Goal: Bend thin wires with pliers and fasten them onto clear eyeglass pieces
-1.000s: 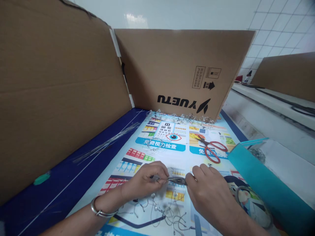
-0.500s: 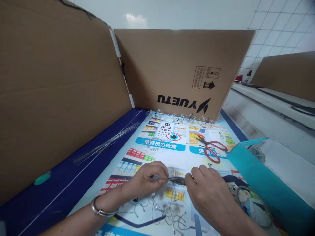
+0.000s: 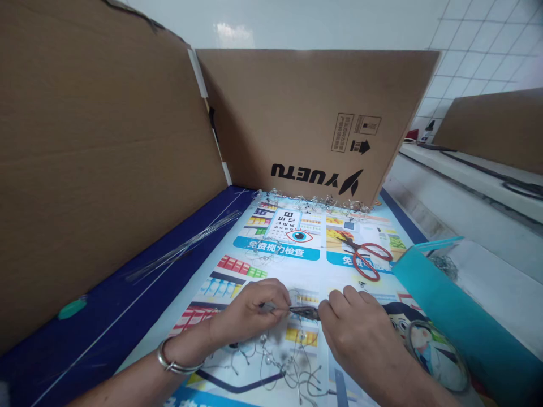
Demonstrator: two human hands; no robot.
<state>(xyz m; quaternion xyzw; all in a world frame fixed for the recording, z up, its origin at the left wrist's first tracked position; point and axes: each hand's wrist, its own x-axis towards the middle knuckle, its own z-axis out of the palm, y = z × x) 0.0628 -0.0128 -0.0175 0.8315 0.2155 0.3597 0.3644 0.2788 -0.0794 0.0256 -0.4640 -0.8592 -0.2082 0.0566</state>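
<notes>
My right hand [image 3: 360, 333] is wrapped round the handles of dark pliers [image 3: 306, 312], whose pointed jaws reach left to the fingertips of the other hand. My left hand [image 3: 258, 308], with a silver bangle on its wrist, pinches thin wire at the tip of those jaws. How the wire sits inside the jaws is too small to make out. Below both hands lies a tangle of wire pieces with clear beads [image 3: 288, 362], partly spread over the printed poster.
Red-handled scissors [image 3: 365, 257] lie on the poster [image 3: 297, 277]. A teal box [image 3: 453, 305] holding wire stands at right, near a wire coil [image 3: 439, 356]. Straight wires [image 3: 186, 246] lie left. Beaded wire pieces [image 3: 318, 203] line the foot of the cardboard panel [image 3: 275, 113].
</notes>
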